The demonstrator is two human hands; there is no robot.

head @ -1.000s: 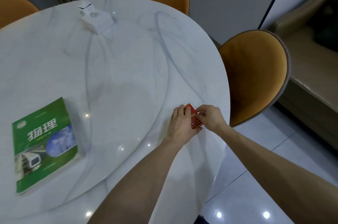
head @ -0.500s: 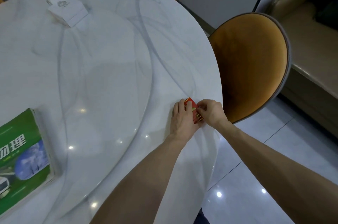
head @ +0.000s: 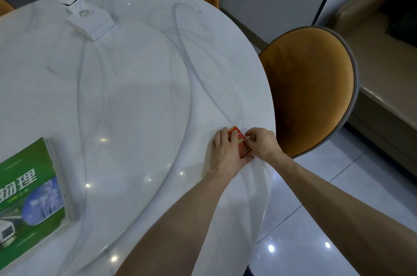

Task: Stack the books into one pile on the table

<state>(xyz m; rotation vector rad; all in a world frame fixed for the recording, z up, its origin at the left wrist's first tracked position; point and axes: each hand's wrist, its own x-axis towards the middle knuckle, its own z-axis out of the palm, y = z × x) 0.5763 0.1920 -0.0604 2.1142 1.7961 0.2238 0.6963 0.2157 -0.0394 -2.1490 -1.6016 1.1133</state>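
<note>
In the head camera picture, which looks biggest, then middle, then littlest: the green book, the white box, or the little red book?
1. green book, though it is cut off and nearer the camera
2. white box, farther away
3. red book, partly hidden by both hands

Small red book [head: 241, 143] with gold lettering, flat at the table's [head: 140, 86] right edge, partly covered by both hands, large green book [head: 29, 194] with white characters, lying flat, well apart at the left, cut off by the frame
</note>
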